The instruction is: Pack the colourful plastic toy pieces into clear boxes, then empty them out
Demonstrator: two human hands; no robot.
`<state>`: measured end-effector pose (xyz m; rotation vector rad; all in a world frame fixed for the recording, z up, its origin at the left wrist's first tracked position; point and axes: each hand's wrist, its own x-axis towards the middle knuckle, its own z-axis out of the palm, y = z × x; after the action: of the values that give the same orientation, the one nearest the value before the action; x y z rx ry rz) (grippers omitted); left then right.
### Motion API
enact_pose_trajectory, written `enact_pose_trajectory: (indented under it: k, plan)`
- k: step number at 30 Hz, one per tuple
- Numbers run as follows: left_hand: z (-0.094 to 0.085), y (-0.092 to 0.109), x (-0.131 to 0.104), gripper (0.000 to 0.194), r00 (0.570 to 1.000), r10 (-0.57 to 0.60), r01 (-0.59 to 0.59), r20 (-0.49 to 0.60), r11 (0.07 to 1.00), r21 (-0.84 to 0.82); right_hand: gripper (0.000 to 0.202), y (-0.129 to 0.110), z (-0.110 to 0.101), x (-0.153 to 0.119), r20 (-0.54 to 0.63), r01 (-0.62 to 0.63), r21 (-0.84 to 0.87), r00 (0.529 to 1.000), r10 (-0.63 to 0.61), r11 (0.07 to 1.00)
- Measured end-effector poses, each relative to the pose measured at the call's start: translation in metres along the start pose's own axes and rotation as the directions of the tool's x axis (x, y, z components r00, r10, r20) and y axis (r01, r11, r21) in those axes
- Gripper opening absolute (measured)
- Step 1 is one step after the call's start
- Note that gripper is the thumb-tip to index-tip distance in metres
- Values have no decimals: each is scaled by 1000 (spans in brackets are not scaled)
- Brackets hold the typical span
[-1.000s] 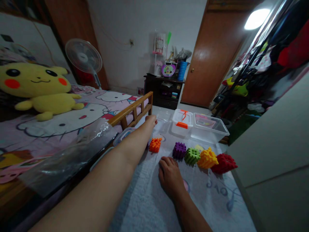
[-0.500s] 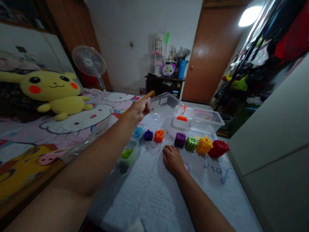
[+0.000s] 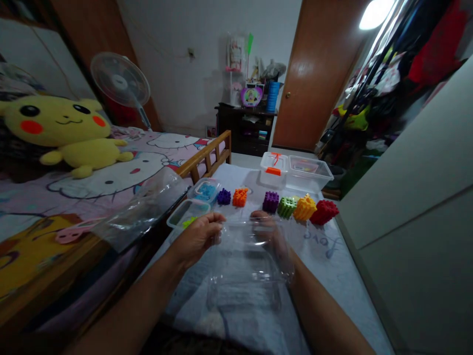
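Observation:
Low in the middle of the view, my left hand point(image 3: 201, 235) grips the left rim of a clear plastic box point(image 3: 247, 261). My right hand point(image 3: 271, 231) is at the box's right side, seen partly through the plastic, its fingers bent around the far edge. Beyond the box stand a dark blue block cube point(image 3: 223, 196), an orange one point(image 3: 240, 197), a purple one point(image 3: 271, 201), a green one point(image 3: 287, 207), a yellow one point(image 3: 305, 207) and a red one point(image 3: 324, 212). Left of them is a container of light blue pieces point(image 3: 206, 191); nearer is one with lime pieces point(image 3: 189, 221).
Two clear boxes stand at the back, one with an orange latch point(image 3: 273, 171), the other point(image 3: 309, 172) beside it. A wooden bed rail point(image 3: 201, 162) and crumpled plastic bag point(image 3: 142, 209) lie left. A white cabinet point(image 3: 414, 197) bounds the right.
My left hand has brought the clear plastic box from the far left down toward me. My right hand, earlier resting on the cloth, is now at the box. The view has shifted slightly.

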<state>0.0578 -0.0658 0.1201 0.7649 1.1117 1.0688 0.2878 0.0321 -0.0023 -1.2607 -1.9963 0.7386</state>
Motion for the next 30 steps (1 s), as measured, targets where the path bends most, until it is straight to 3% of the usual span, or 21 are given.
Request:
enact_pose_trajectory:
  k: [4, 8, 10, 12, 14, 17, 20, 24, 30]
  plan:
    - [-4, -19, 14, 33, 999, -36, 36, 4, 999, 5, 35, 2, -33, 0, 45, -100, 121, 994, 96, 988]
    - [0, -31, 30, 32, 999, -54, 53, 3, 998, 25, 46, -17, -82, -28, 77, -211, 334, 977, 197, 919]
    - [3, -35, 38, 30, 999, -53, 53, 2, 998, 31, 54, -33, -100, -49, 123, -155, 253, 984, 127, 955]
    - [5, -40, 44, 30, 999, -35, 35, -18, 999, 2, 82, -49, -109, -69, 177, -51, 58, 983, 40, 997]
    - [6, -46, 50, 31, 998, 5, -9, -57, 998, -63, 110, -60, -108, -84, 244, 65, -117, 969, -35, 991]
    - [6, -59, 57, 32, 990, 60, -82, -128, 982, -173, 130, -67, -96, -95, 297, 144, -263, 953, -62, 954]
    - [7, -76, 63, 37, 981, 101, -139, -165, 962, -234, 130, -63, -85, -96, 281, 93, -340, 960, 7, 936]
    - [12, -94, 64, 48, 984, 163, -175, -67, 947, -270, 125, -51, -79, -94, 255, 29, -382, 964, 76, 924]
    - [19, -97, 57, 59, 981, 186, -167, 45, 948, -269, 118, -40, -86, -90, 208, 58, -321, 978, 10, 945]
